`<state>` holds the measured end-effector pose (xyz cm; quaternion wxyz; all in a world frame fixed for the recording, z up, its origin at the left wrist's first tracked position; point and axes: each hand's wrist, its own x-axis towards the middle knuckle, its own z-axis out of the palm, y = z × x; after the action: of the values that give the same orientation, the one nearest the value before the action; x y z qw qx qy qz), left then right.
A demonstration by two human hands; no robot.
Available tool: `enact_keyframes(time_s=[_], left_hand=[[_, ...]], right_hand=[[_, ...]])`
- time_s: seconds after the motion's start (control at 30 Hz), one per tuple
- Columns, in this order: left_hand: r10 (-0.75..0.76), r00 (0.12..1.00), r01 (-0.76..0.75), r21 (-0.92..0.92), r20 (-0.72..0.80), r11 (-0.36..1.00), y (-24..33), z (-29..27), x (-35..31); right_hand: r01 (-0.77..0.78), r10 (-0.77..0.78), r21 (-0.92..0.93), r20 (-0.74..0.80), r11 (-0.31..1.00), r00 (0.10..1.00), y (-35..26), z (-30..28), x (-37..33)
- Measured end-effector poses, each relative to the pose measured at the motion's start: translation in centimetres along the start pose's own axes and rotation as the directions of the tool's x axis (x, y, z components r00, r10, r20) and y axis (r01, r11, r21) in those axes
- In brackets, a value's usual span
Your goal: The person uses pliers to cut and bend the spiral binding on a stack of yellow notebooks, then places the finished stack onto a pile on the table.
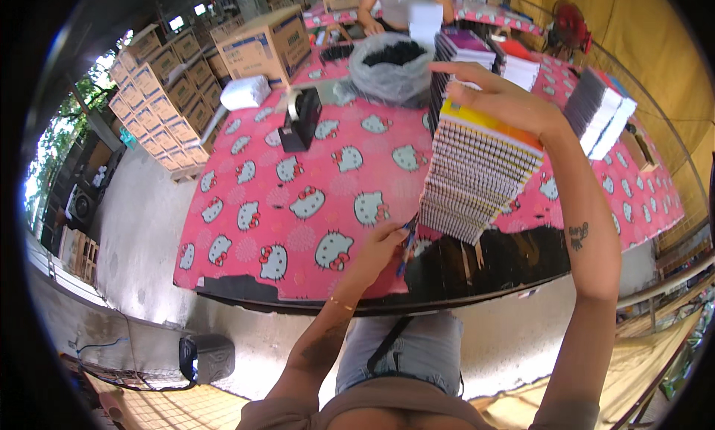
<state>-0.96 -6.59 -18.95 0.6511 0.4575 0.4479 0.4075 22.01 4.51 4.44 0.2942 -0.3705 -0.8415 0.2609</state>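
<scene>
A tall stack of wire-bound notebooks (477, 180) with a yellow top cover stands on the pink patterned table in front of me. My right hand (506, 99) rests over the top of this stack, fingers stretched out across the yellow cover. Beside the stack's lower left corner, my left hand (383, 250) is closed around a thin, dark bluish item (407, 245). Its kind is too small to make out.
A black tape dispenser (299, 121) and a plastic bag of black pieces (391, 69) sit farther back. More notebook stacks (599, 110) stand at the right. Cardboard boxes (268, 46) are behind at left. Across the table is another person (398, 5).
</scene>
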Motion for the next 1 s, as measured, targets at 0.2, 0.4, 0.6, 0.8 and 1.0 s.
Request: enact_keyframes(time_s=[0.2, 0.4, 0.6, 0.8, 1.0], left_hand=[[-0.052, 0.990, 0.130, -0.678, 0.135, 0.723, -1.0, -4.4, 0.8], [-0.053, 0.989, 0.141, -0.736, 0.142, 0.663, -3.1, -6.9, 0.2], [-0.019, 0.981, 0.158, -0.738, 0.193, 0.656, -2.4, -5.1, 1.6], [-0.062, 0.988, 0.144, -0.728, 0.138, 0.670, -2.9, -6.0, 1.1], [-0.053, 0.988, 0.144, -0.745, 0.145, 0.651, -3.0, -5.9, 1.1]], right_hand=[[0.221, 0.100, 0.666, -0.409, 0.713, 0.907, -3.9, -6.8, -0.8], [0.075, -0.474, 0.996, -0.043, 0.048, 0.880, -14.7, 2.5, -5.6], [-0.184, -0.492, 0.969, 0.082, -0.163, 0.867, -20.2, 4.7, -10.1], [-0.242, -0.507, 0.944, 0.099, -0.224, 0.856, -21.8, 5.3, -11.1], [-0.262, -0.499, 0.933, 0.110, -0.245, 0.859, -23.1, 5.6, -12.2]])
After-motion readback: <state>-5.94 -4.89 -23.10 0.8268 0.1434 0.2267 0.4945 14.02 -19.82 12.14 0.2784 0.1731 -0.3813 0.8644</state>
